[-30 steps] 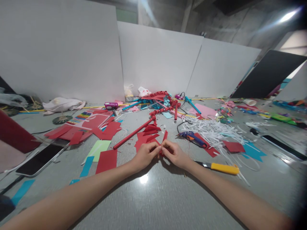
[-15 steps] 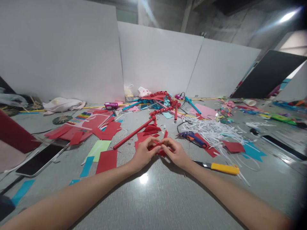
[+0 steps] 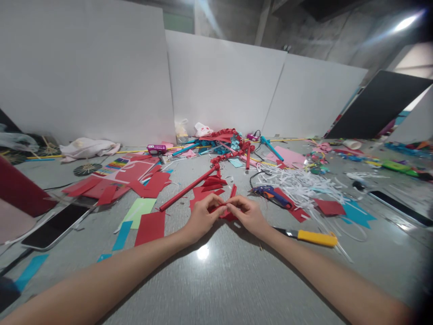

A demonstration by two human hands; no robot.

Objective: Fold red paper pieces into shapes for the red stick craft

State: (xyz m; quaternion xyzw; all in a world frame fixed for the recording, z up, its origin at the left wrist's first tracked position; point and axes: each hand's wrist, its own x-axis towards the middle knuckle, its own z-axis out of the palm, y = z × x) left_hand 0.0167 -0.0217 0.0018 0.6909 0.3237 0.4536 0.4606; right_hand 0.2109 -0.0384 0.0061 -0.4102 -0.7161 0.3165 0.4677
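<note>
My left hand (image 3: 206, 214) and my right hand (image 3: 248, 215) meet at the middle of the table, each closed in a pinch on a small piece of red paper (image 3: 229, 215). Fingers and thumbs cover most of that piece, so its exact shape is hidden. Just beyond the hands lie folded red paper pieces (image 3: 214, 181) and a long rolled red paper tube (image 3: 187, 188). Right of my right hand is a blue glue gun (image 3: 272, 196). A utility knife with a yellow handle (image 3: 317, 238) rests by my right forearm.
Red sheets (image 3: 150, 228) and a light green sheet (image 3: 141, 212) lie to the left, near a phone (image 3: 57, 225). Shredded white paper strips (image 3: 297, 183) spread at the right, with another phone (image 3: 402, 206) farther out. White panels (image 3: 223, 81) stand behind the table.
Both hands stay in nearly the same place with the red paper between them. Only slight finger movement shows, and the red piece sits at a slightly different angle.
</note>
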